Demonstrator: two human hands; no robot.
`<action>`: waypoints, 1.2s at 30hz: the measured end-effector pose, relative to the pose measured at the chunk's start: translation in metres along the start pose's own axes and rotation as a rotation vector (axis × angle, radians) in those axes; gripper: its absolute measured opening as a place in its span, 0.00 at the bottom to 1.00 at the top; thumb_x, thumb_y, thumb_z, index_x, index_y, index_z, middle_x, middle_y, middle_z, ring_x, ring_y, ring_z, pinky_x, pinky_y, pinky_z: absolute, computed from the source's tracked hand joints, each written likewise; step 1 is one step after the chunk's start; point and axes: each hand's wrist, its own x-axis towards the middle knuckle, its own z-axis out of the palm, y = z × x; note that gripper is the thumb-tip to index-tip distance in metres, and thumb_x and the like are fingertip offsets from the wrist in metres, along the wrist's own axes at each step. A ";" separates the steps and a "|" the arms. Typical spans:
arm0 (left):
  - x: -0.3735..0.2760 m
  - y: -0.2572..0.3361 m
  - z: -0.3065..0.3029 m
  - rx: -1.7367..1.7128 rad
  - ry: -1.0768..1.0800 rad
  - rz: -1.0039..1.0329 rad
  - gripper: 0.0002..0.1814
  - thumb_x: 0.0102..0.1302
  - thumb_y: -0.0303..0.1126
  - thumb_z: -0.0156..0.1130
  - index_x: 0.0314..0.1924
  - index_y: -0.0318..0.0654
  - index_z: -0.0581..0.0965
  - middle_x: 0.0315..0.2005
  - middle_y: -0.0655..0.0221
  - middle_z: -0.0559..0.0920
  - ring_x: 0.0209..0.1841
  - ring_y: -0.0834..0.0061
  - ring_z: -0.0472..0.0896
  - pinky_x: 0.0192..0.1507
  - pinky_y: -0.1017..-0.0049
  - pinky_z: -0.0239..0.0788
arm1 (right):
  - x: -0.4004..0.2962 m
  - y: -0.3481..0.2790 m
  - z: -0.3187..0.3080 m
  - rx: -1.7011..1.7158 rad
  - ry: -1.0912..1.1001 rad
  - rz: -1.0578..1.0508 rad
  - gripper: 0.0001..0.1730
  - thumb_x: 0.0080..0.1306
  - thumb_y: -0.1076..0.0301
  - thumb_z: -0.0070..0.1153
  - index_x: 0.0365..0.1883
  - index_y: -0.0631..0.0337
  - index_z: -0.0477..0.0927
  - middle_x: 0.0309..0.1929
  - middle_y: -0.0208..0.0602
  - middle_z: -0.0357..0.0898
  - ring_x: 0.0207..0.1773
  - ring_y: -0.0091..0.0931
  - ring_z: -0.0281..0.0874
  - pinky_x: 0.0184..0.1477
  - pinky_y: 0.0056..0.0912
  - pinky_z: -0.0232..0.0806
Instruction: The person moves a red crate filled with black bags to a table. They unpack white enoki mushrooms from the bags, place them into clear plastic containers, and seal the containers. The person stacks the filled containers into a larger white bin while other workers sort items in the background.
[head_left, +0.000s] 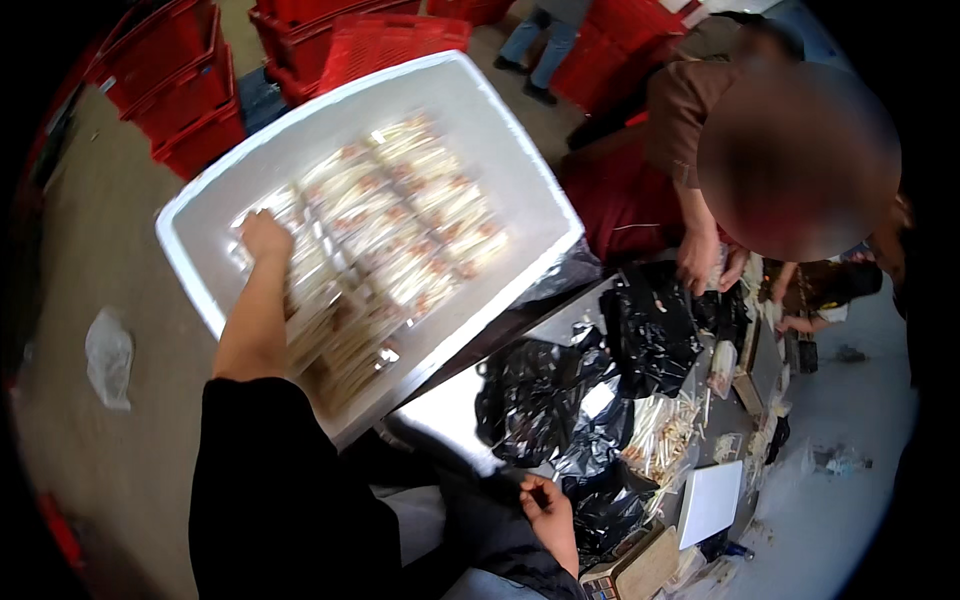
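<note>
My left hand (268, 235) reaches into a large white foam box (510, 150), over clear packs of thin pale stalks (375, 202) laid in rows. It touches the packs at the left end of a row; its fingertips are hidden, so a grip cannot be made out. Low in front of me, my right hand (549, 511) has curled fingers beside black plastic bags (525, 397). Dark material lies by its fingertips, and whether it is pinched cannot be told. Loose pale stalks (664, 439) are heaped on the metal table (701, 375), just beyond the bags.
Red plastic crates (187, 82) are stacked behind the box. A co-worker's hands (701, 255) work over the table's far side. A white tray or board (711, 504) and a weighing scale (645, 566) stand near my right hand. A clear plastic bag (109, 358) lies on the floor.
</note>
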 end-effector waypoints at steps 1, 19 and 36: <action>-0.002 0.003 -0.011 -0.041 -0.070 0.038 0.17 0.55 0.36 0.56 0.45 0.39 0.78 0.46 0.56 0.76 0.52 0.57 0.73 0.54 0.63 0.65 | 0.000 0.014 0.001 -0.037 -0.010 -0.057 0.16 0.61 0.76 0.55 0.49 0.67 0.74 0.38 0.31 0.77 0.41 0.18 0.73 0.45 0.20 0.65; -0.161 -0.023 -0.072 0.010 -0.758 0.631 0.67 0.32 0.33 0.75 0.70 0.51 0.40 0.59 0.45 0.64 0.52 0.51 0.74 0.51 0.62 0.68 | -0.047 0.037 0.018 -0.141 -0.011 -0.316 0.19 0.58 0.76 0.57 0.49 0.66 0.75 0.39 0.47 0.79 0.41 0.32 0.78 0.43 0.28 0.68; -0.305 0.035 -0.269 -1.837 -1.093 0.721 0.32 0.65 0.34 0.53 0.66 0.35 0.54 0.58 0.60 0.68 0.58 0.68 0.70 0.59 0.68 0.62 | -0.060 -0.004 -0.029 0.514 0.116 -0.543 0.14 0.62 0.76 0.55 0.47 0.66 0.75 0.35 0.28 0.75 0.38 0.16 0.71 0.44 0.17 0.64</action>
